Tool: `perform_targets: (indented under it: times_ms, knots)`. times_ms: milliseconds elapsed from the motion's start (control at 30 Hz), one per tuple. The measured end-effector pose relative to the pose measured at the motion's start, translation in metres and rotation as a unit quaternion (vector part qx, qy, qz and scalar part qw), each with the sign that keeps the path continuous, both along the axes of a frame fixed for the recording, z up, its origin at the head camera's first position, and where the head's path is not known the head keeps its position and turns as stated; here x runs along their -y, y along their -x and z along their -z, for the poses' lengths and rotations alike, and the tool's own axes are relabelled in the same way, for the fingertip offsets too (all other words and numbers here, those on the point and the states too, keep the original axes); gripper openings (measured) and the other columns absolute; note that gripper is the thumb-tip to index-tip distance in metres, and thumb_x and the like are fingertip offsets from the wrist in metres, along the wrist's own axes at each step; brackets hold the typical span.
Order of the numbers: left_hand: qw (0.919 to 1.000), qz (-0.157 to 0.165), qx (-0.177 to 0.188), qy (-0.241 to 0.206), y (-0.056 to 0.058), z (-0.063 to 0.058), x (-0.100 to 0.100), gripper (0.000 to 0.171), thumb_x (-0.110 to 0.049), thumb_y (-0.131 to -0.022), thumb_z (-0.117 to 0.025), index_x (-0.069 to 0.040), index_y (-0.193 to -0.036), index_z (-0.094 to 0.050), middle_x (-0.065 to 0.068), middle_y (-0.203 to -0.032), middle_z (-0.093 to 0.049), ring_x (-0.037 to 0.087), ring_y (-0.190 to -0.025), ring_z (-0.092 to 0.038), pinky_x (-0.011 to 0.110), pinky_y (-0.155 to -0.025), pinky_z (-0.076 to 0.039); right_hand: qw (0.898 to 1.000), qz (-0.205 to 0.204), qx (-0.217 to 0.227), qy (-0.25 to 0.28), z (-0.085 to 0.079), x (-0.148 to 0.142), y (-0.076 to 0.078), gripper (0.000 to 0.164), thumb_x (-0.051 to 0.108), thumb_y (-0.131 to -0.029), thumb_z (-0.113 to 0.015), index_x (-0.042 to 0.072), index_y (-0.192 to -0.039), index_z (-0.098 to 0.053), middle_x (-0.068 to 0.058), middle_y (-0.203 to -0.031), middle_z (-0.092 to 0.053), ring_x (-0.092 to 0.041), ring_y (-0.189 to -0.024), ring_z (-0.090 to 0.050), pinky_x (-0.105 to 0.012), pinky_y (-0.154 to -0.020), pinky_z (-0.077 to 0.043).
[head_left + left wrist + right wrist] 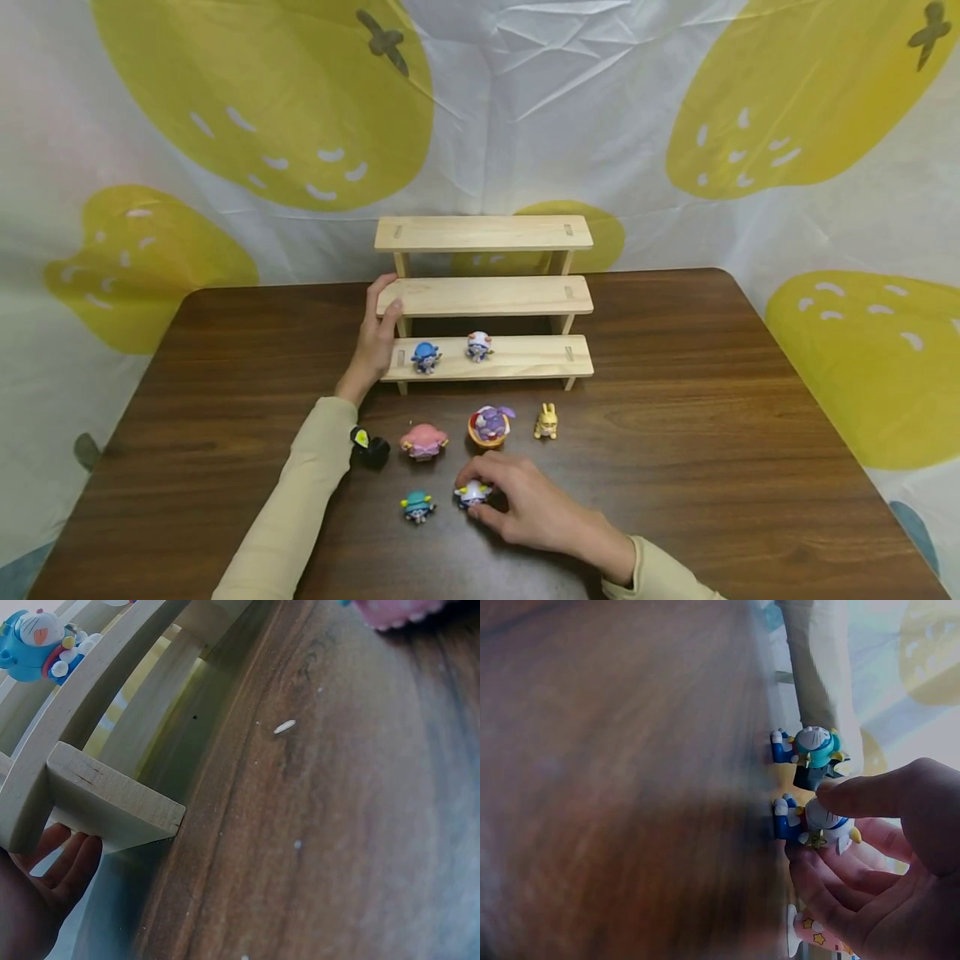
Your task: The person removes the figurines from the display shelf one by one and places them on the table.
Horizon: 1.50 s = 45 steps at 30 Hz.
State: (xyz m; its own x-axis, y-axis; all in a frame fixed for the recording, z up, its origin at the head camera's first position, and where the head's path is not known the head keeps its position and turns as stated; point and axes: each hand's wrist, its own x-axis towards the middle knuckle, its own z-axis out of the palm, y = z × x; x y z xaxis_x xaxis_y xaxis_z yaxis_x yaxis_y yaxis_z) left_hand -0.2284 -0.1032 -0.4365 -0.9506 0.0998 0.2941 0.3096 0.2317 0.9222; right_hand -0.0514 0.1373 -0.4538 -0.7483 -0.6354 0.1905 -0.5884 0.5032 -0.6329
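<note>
Fingers [821,896] of R hand [528,504] were curled in, thumb opposite, pinching white fig. w/ yellow horns [472,494]; gap only approx. as wide as the fig. itself. That fig. was upright at the table [675,417], in front of the shelf, just right of teal-capped fig. [417,506], not touching it. Couldn't tell if its feet were on the wood or slightly above.

L hand [372,350] gripped L end of 3-tier wooden shelf [487,296] at mid tier: thumb on top of board, other fingers bent behind the end, partly hidden in head view. L wrist cam showed fingertips by the side support; exact contact there unclear.

Bottom tier held 2 figs.: blue-capped fig. [426,357] nr L end, white fig. w/ red-orange horns [478,346] nr middle. On table btwn shelf and R hand, L to R: pink fig. [423,442], purple fig. in basket [491,425], yellow rabbit fig. [547,422], all apart. Black gadget [371,452] w/ yellow-green patch sat at L cuff, nr pink fig. Sleeves [300,492] beige. Backdrop cloth [517,142] behind table: white w/ big yellow fruit prints. L wrist view also had small pale sliver [285,726] on tabletop; R wrist view blurry over the wood.
</note>
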Motion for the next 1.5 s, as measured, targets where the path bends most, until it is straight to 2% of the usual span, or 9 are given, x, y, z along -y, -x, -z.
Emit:
perform_targets:
  times_ms: [233, 600, 767, 1000, 1167, 1400, 1500]
  knots:
    - [1.0000, 0.002, 0.001, -0.002, 0.000, 0.000, 0.000, 0.049, -0.019, -0.107, -0.039, -0.005, -0.153, -0.031, 0.020, -0.162, -0.030, 0.039, -0.145, -0.033, 0.056, -0.119, -0.025, 1.000, -0.004, -0.006, -0.003, -0.005, -0.001, -0.002, 0.035, 0.011, -0.084, -0.079, 0.012, -0.116, -0.066, 0.001, -0.112, -0.070, -0.009, -0.103, -0.066, -0.030, -0.094, -0.054]
    - [0.9999, 0.005, -0.003, -0.015, 0.001, 0.001, 0.000, 0.049, -0.018, -0.106, -0.039, -0.004, -0.153, -0.031, 0.020, -0.162, -0.029, 0.037, -0.144, -0.034, 0.055, -0.119, -0.025, 1.000, 0.001, -0.028, -0.013, -0.029, -0.001, -0.004, 0.043, 0.012, -0.085, -0.078, 0.008, -0.125, -0.061, -0.004, -0.122, -0.069, -0.020, -0.112, -0.067, -0.035, -0.098, -0.054]
    - [0.9998, 0.007, -0.002, -0.017, 0.003, 0.001, 0.000, 0.049, -0.018, -0.106, -0.039, -0.004, -0.153, -0.031, 0.019, -0.162, -0.029, 0.037, -0.144, -0.033, 0.056, -0.118, -0.025, 0.999, -0.005, -0.051, 0.012, -0.040, 0.000, -0.002, 0.045, 0.010, -0.085, -0.076, 0.006, -0.127, -0.059, -0.006, -0.123, -0.067, -0.020, -0.109, -0.068, -0.033, -0.096, -0.055]
    - [0.9999, 0.005, 0.007, -0.013, 0.002, 0.003, 0.001, 0.049, -0.019, -0.107, -0.039, -0.006, -0.154, -0.031, 0.020, -0.162, -0.029, 0.039, -0.141, -0.035, 0.057, -0.117, -0.027, 0.991, -0.017, -0.112, 0.066, -0.058, 0.002, 0.006, 0.038, 0.008, -0.087, -0.075, 0.006, -0.121, -0.061, -0.001, -0.113, -0.067, -0.011, -0.104, -0.064, -0.025, -0.092, -0.054]
    - [0.9999, 0.001, 0.010, -0.005, 0.001, 0.003, 0.001, 0.049, -0.019, -0.107, -0.039, -0.006, -0.154, -0.031, 0.020, -0.161, -0.031, 0.039, -0.140, -0.037, 0.057, -0.116, -0.028, 0.991, -0.001, -0.106, 0.085, -0.066, 0.002, 0.015, 0.035, 0.008, -0.087, -0.075, 0.006, -0.120, -0.063, -0.001, -0.113, -0.068, -0.009, -0.100, -0.065, -0.026, -0.087, -0.056]
    - [1.0000, 0.000, 0.003, -0.005, -0.001, 0.000, 0.000, 0.049, -0.018, -0.107, -0.039, -0.005, -0.153, -0.031, 0.021, -0.161, -0.031, 0.041, -0.141, -0.036, 0.058, -0.117, -0.027, 0.988, 0.017, -0.080, 0.129, -0.073, -0.001, 0.027, 0.031, 0.004, -0.089, -0.073, 0.007, -0.119, -0.064, -0.003, -0.109, -0.070, -0.019, -0.091, -0.071, -0.033, -0.081, -0.059]
    - [1.0000, -0.001, 0.002, -0.005, -0.001, -0.001, 0.000, 0.049, -0.018, -0.107, -0.039, -0.005, -0.153, -0.031, 0.022, -0.161, -0.031, 0.041, -0.142, -0.036, 0.058, -0.117, -0.028, 0.987, 0.025, -0.073, 0.138, -0.076, -0.002, 0.030, 0.029, 0.002, -0.090, -0.072, 0.007, -0.118, -0.064, -0.004, -0.111, -0.071, -0.018, -0.091, -0.072, -0.034, -0.081, -0.060]
